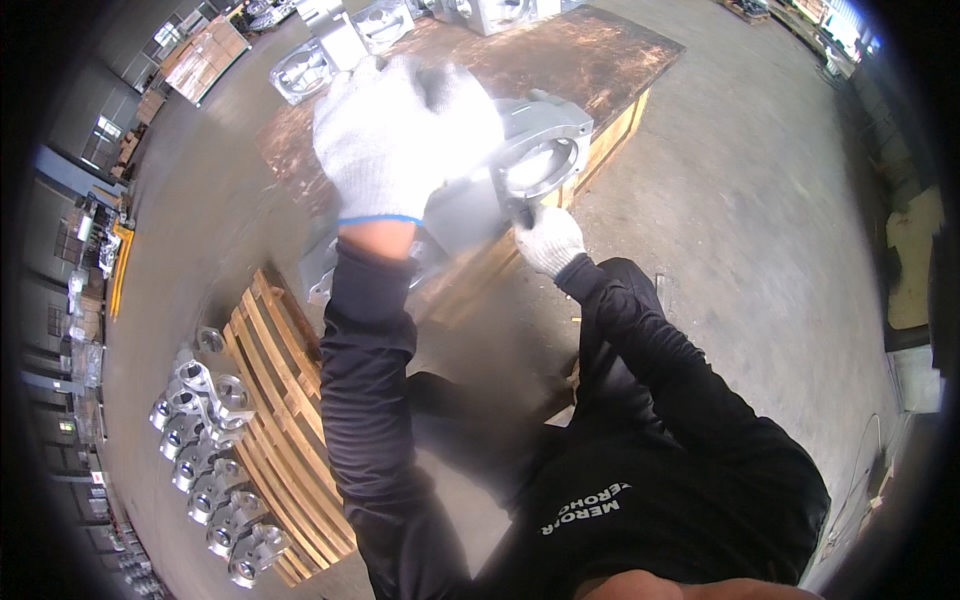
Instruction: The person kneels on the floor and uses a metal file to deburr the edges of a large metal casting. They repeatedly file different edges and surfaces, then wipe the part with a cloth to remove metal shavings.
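Observation:
My left hand [395, 140], in a white knit glove with a blue cuff edge, is over a silver metal casting [545, 125]. Its fingers look curled, but strong glare bleaches them and hides what they hold. A large round opening shows at the casting's right end. Just below that opening is my right hand [552, 242], also in a white glove, its fingers closed around something dark and small [523, 213] against the casting's edge. Part of the casting disappears behind my left hand. It lies over the near edge of a brown wooden worktable [620, 50].
More silver castings [490, 14] stand at the table's far edge. At the lower left, a slatted wooden pallet [285, 430] lies by a row of several castings [215, 460] on the grey floor. A large crate [205, 60] stands farther off at the upper left.

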Motion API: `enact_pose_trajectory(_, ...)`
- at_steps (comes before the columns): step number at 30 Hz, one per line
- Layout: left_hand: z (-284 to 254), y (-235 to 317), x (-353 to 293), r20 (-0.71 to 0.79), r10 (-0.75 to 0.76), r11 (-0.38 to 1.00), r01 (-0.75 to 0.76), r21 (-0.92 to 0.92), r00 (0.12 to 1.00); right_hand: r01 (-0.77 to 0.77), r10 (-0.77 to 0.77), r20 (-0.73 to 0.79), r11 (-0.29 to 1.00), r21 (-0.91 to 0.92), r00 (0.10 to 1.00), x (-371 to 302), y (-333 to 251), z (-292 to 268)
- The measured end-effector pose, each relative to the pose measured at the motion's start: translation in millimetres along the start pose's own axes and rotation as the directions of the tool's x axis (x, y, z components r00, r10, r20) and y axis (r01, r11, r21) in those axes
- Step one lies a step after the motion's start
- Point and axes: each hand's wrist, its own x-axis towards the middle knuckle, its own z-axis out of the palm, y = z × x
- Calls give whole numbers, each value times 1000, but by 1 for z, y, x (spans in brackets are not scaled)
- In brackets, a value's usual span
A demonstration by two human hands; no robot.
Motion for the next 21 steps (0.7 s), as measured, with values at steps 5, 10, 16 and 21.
enact_pose_trajectory(5, 1, -2, 2, -25, 3, 1000, -4, -18, 1000, 193, -192, -72, 981, 17, 979, 14, -31, -27)
enact_pose_trajectory(10, -5, -4, 2, 34, -36, 999, 36, -12, 999, 157, -201, 219, 967, 202, 955, 46, -54, -95)
enact_pose_trajectory(16, -7, -8, 3, 77, -47, 996, 53, -69, 996, 157, -261, 164, 869, 470, 951, 70, -20, -167)
enact_pose_trajectory(21, -5, -10, 2, 102, -33, 998, 38, -43, 994, -109, 7, 241, 904, 413, 971, 64, 50, -157)
